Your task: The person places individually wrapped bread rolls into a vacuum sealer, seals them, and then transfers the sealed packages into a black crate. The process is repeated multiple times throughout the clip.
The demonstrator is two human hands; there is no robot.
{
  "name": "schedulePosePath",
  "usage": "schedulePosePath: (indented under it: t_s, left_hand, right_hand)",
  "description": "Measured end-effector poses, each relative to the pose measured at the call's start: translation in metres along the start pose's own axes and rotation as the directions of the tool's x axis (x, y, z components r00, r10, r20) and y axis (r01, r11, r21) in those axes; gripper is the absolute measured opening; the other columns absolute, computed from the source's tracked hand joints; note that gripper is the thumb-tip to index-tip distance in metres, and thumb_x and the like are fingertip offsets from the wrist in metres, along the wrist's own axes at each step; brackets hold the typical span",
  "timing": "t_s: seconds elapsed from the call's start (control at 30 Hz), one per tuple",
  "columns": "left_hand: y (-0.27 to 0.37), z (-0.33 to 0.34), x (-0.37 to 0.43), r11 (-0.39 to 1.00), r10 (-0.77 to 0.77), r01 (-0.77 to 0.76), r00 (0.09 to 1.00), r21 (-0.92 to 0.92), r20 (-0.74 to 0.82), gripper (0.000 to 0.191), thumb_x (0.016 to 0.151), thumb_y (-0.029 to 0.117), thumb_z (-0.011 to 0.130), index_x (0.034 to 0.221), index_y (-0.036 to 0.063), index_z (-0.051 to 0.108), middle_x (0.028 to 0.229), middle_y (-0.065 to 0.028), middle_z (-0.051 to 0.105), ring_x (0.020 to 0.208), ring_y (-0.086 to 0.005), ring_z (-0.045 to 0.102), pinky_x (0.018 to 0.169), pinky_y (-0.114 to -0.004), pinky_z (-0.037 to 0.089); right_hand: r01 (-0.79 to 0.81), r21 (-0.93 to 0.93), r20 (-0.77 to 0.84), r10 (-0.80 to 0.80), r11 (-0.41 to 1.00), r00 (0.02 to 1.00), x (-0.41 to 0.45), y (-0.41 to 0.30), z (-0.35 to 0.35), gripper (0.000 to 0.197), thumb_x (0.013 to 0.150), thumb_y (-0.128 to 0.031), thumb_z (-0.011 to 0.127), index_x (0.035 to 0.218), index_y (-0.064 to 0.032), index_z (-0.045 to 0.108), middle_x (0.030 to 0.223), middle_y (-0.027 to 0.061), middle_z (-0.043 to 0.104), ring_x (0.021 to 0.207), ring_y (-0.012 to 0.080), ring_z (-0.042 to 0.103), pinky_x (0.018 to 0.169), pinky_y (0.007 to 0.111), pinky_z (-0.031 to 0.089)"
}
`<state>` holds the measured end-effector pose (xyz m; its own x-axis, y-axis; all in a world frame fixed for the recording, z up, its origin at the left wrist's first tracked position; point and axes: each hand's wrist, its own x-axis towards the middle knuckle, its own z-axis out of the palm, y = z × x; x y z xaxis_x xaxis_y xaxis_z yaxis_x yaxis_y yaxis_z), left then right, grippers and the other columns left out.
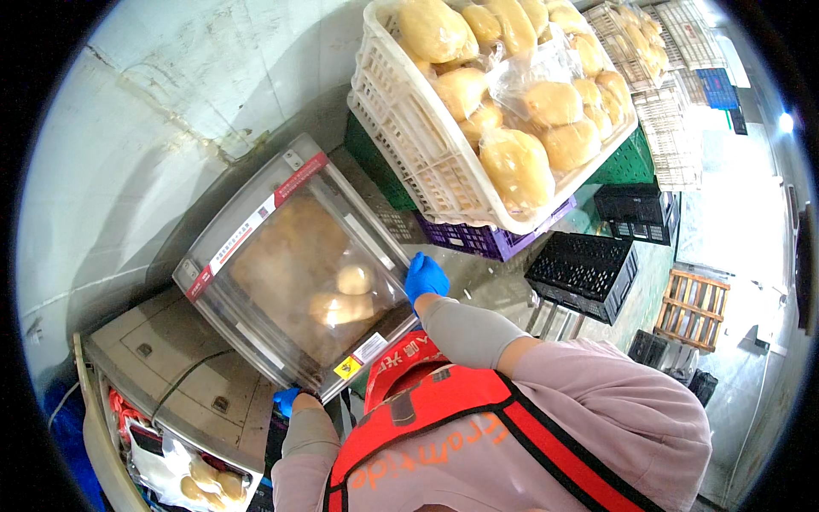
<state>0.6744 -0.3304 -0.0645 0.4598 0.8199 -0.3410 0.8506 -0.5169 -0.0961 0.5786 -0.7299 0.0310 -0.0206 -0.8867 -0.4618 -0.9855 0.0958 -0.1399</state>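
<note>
Before me a vacuum packing machine has its clear lid (281,256) down. Through the lid, rounded pale yellow pieces (354,280) show, apparently in a clear bag; their exact kind I cannot tell. My right hand (427,276), in a blue glove, is closed against the lid's right edge near the front corner. At the front left corner, my left hand (286,401), also blue-gloved, touches the edge; its fingers are mostly hidden. A label strip (243,240) crosses the back of the lid, and a yellow warning sticker (347,367) is at the front.
At the upper right, a white plastic crate (416,141) of bagged yellow produce rests on green and purple crates (473,238). Black crates (581,272) and a wooden pallet (692,310) stand farther right. A second machine (185,365) adjoins at left, with bagged pieces (211,483) below it. A wall rises behind.
</note>
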Motion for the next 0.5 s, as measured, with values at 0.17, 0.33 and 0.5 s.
schedulePosePath:
  t_s: [0.17,0.33,0.5]
  left_hand:
    - [0.000,0.001,0.001,1.000,-0.015,0.015,1.000,-0.005,-0.004,0.034,0.087,0.035,0.037,0.099,0.0093,0.057,0.098,-0.0152,0.061,0.088,-0.0268,0.061,0.071,-0.038,0.049]
    - [-0.004,0.007,0.007,0.997,-0.063,0.062,0.998,-0.034,-0.021,0.033,0.087,0.034,0.038,0.100,0.0100,0.056,0.097,-0.0151,0.061,0.088,-0.0267,0.061,0.071,-0.037,0.050]
    - [0.005,-0.004,-0.007,0.987,-0.137,0.137,0.991,-0.078,0.002,0.031,0.087,0.033,0.039,0.102,0.0103,0.054,0.098,-0.0148,0.061,0.088,-0.0263,0.061,0.071,-0.036,0.050]
  right_hand:
    - [0.012,-0.010,-0.078,-0.013,1.000,0.997,0.002,0.005,0.009,0.045,0.088,-0.041,0.032,0.084,-0.0076,0.062,0.086,0.0187,0.062,0.080,0.0363,0.059,0.070,0.047,0.045]
    - [0.003,0.005,-0.086,-0.003,1.000,0.996,-0.001,0.001,0.007,0.046,0.088,-0.042,0.032,0.084,-0.0076,0.062,0.087,0.0185,0.062,0.080,0.0367,0.059,0.071,0.047,0.045]
    - [0.012,0.010,-0.065,-0.011,1.000,0.998,0.000,0.003,0.007,0.047,0.088,-0.042,0.031,0.085,-0.0072,0.062,0.088,0.0190,0.061,0.081,0.0375,0.058,0.071,0.047,0.045]
